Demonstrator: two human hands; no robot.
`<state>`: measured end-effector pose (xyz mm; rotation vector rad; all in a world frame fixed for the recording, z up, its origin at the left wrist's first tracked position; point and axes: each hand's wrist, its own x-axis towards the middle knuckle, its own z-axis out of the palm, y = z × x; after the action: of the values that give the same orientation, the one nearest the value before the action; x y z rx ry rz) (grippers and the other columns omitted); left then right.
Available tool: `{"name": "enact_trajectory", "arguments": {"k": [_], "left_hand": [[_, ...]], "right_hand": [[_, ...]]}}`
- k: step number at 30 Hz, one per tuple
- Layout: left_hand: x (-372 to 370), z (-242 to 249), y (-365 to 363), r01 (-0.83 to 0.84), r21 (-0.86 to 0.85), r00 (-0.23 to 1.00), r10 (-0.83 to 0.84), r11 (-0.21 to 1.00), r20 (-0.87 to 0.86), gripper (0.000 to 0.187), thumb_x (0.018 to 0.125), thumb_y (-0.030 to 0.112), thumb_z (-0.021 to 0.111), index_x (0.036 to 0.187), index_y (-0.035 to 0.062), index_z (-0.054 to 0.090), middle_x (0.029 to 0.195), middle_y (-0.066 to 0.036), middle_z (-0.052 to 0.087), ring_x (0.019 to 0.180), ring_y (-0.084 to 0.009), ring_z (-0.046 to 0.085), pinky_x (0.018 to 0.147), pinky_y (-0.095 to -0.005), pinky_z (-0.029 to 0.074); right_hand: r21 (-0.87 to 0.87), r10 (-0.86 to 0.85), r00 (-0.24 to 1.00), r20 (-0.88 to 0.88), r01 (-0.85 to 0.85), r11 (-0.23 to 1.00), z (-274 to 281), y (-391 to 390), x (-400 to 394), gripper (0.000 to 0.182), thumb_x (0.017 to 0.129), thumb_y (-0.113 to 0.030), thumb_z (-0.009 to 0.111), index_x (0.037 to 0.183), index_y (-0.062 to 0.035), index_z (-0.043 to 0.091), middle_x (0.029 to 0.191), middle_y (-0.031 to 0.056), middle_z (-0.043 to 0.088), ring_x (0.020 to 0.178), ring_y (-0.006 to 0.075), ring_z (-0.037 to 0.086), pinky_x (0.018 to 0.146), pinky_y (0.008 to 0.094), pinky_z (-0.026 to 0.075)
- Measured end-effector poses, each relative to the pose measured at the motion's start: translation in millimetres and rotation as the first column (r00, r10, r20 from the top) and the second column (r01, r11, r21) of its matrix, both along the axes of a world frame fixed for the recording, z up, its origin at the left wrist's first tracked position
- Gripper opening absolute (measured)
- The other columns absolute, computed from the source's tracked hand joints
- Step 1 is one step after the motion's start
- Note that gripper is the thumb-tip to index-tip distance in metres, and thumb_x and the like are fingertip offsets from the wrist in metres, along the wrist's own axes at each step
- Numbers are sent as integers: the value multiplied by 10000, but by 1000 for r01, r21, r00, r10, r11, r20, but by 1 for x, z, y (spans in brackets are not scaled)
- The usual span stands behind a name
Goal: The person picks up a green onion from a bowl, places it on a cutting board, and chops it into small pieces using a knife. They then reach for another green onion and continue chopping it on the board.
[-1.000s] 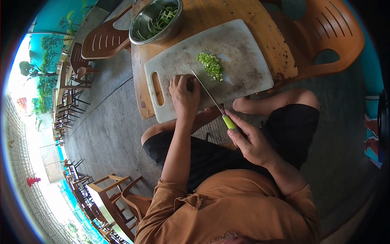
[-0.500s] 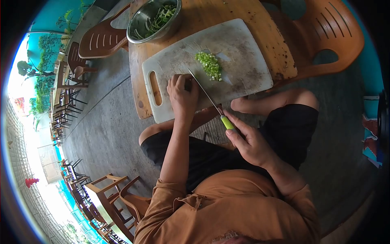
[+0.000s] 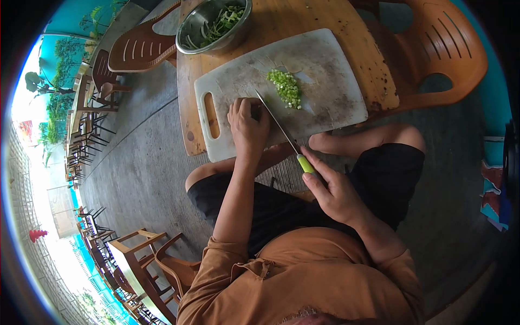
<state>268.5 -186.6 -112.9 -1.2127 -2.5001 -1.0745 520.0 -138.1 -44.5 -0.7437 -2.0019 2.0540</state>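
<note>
My right hand is wrapped round the bright green handle of a knife. The blade points up and left across the near edge of a worn white cutting board. Close beside the blade, my left hand rests on the board with its fingers curled in; whatever is under them is hidden. A small heap of chopped green vegetable, pale green and white, lies on the board just beyond the knife tip.
A metal bowl with cut greens stands at the far left of the wooden table. Orange-brown plastic chairs stand at its left and right. My bent legs are under the near edge.
The view has shifted slightly, so the board, bowl and table appear a little further right. Both hands and the knife keep nearly the same pose over the board.
</note>
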Motion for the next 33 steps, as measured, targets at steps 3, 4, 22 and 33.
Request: {"name": "enact_trajectory", "arguments": {"k": [3,4,22,33], "left_hand": [[-1,-3,1,16,-7,999,-16,1000,-39,162,846,86,769,985,58,692,985,-113,658,992,-330,629,939,-455,467],[-1,-3,1,17,-4,999,-17,1000,-41,162,848,86,768,988,57,692,986,-113,658,994,-331,630,939,-457,467],[1,1,3,1,15,1000,-2,1000,16,124,904,140,756,989,57,718,987,-112,673,998,-331,639,956,-463,465],[2,4,1,2,17,1000,-2,1000,15,118,913,114,747,1001,39,725,1018,-110,678,1017,-329,639,974,-459,460]], "right_hand": [[24,-11,1000,-29,12,1000,-8,1,-4,565,1107,-238,573,1602,-1,439,1018,200,759,832,174,730,798,332,569],[59,-7,998,-57,11,998,-11,1,-6,560,1105,-233,574,1596,4,445,1091,227,768,843,193,744,808,345,575],[-76,8,1000,-18,-10,997,3,10,4,574,1108,-217,566,1600,41,423,1347,254,699,1063,189,723,927,319,553],[-129,26,1000,-15,-28,991,3,7,5,578,1110,-209,570,1617,20,413,1066,111,720,807,69,578,770,254,512]]}}
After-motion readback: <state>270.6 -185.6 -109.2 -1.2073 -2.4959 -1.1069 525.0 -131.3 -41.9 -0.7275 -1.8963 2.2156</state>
